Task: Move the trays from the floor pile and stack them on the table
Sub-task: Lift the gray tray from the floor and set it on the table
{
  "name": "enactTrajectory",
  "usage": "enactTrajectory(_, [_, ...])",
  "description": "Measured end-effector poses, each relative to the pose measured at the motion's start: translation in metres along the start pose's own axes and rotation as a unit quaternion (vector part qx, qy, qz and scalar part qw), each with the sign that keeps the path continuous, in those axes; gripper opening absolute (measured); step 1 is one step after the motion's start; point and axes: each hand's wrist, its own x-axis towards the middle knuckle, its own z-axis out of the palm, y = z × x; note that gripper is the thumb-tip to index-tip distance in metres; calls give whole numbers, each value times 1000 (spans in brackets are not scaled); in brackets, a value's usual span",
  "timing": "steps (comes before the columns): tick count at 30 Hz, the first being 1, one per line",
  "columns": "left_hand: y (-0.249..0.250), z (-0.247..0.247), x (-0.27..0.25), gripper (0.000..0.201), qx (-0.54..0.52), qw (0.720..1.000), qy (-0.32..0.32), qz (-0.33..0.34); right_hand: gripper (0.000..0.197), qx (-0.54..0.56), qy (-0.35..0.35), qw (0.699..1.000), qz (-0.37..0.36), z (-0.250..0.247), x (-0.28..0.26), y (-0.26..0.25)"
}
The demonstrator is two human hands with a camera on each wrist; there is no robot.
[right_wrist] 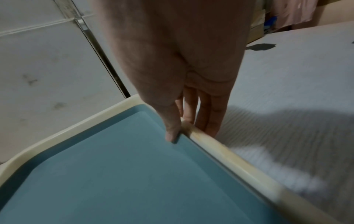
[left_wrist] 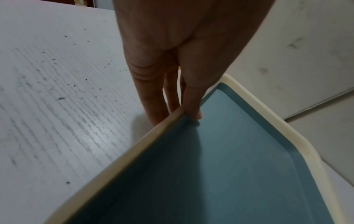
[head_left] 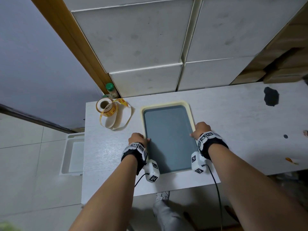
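I hold one tray (head_left: 168,104) (blue inside, cream rim) between my two hands on the table (head_left: 233,114). My left hand (head_left: 137,139) pinches its left rim, thumb (left_wrist: 193,106) inside, fingers (left_wrist: 153,103) outside and down toward the tabletop. My right hand (head_left: 200,130) pinches the right rim the same way, thumb (right_wrist: 171,128) inside. Beyond my left fingers lies one roll of tape (head_left: 106,107); behind that stands one green-capped bottle (head_left: 111,90).
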Motion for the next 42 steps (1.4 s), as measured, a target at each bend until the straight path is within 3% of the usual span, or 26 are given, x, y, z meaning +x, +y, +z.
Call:
enactTrajectory(10, [5,-1,2,45,22,999,18,-18,24,-15,75,997,-20,-11,-10,-6])
enactTrajectory(13, [8,0,3,35,65,997,30,-8,24,-33,78,996,-22,-11,-14,-11])
enactTrajectory(16, [14,-2,-6,25,98,994,48,13,7,-47,64,997,-22,-10,-19,-16])
enactTrajectory(20, [16,-1,-8,21,139,988,46,41,29,-24,56,998,-4,-10,-19,-16])
enactTrajectory(27, [16,1,-9,4,137,988,54,46,25,15,48,999,7,-11,-19,-9])
enactTrajectory(29, [17,0,-10,22,130,988,66,48,26,15,44,999,5,-14,-19,-10])
enactTrajectory(34, [13,2,-9,10,97,993,64,38,28,17,59,998,0,-16,-20,-9])
enactTrajectory(42, [13,1,-8,20,98,992,53,54,30,47,80,995,-24,-12,-12,-5])
